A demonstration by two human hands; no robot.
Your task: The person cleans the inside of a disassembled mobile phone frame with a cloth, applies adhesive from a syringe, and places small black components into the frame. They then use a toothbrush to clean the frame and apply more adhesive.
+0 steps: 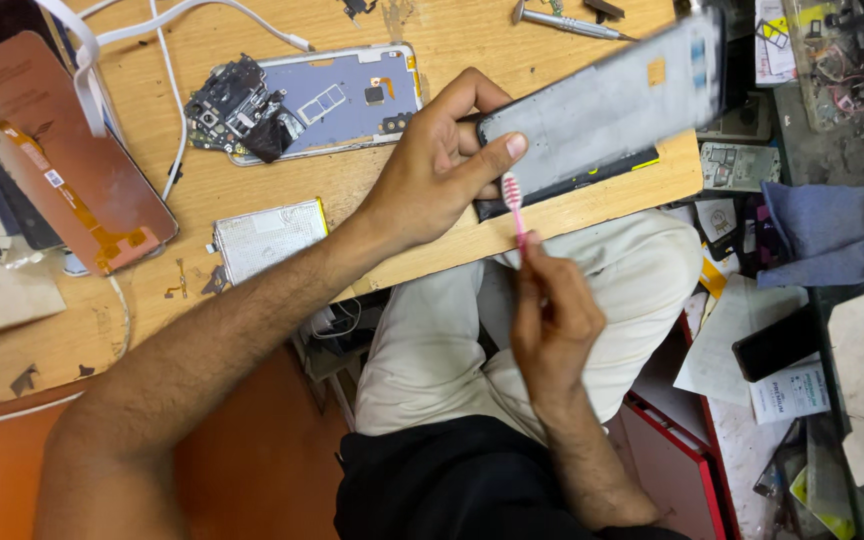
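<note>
Head view: right hand (550, 310) pinches a pink toothbrush (515, 208), bristles at the near edge of the phone frame (602, 105) gripped by left hand (437, 165) above the wooden bench (252, 190). Hard scrubbing could twist the frame loose onto the lap.

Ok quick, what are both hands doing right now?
Left hand: closed around the phone frame.
Right hand: closed on the pink toothbrush.
</note>
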